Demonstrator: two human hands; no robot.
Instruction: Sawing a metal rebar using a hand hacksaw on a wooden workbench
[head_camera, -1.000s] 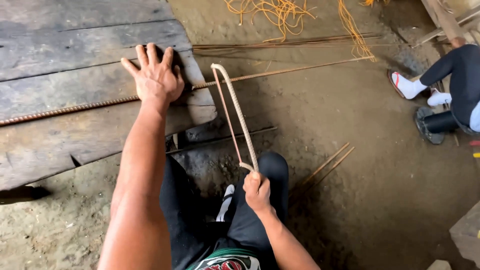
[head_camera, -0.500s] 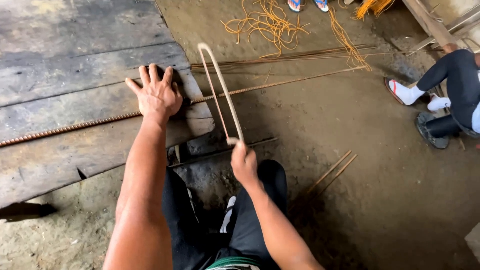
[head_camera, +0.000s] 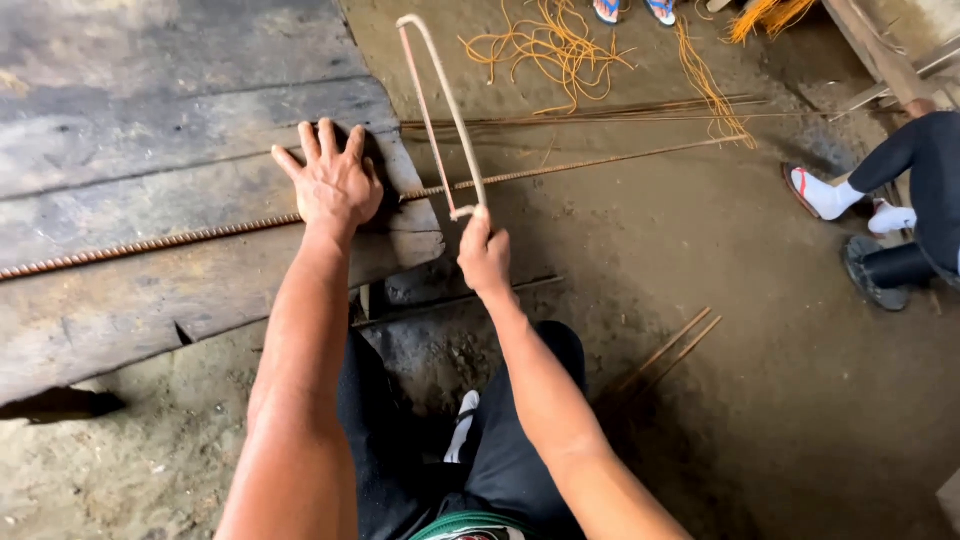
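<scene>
Head view: weathered plank table (head_camera: 150, 150) carries a long ribbed steel bar (head_camera: 180, 238), jutting over the dirt floor (head_camera: 760, 380). Left hand (head_camera: 335, 185), released and flat, presses the bar; right hand (head_camera: 485, 255) grasps the hacksaw (head_camera: 440, 110), whose blade crosses the bar.

You've got one view only, the camera on your head, tilted steeply down and a little forward over your own lap and arms. It sits close: your forearms fill the lower middle, left hand (head_camera: 335, 185) and right hand (head_camera: 485, 255) near the centre. Worn planks (head_camera: 150, 120) take the upper left, bare dirt floor (head_camera: 760, 400) the right. Another person's legs (head_camera: 910, 200) just clip the right edge, far side of the frame
</scene>
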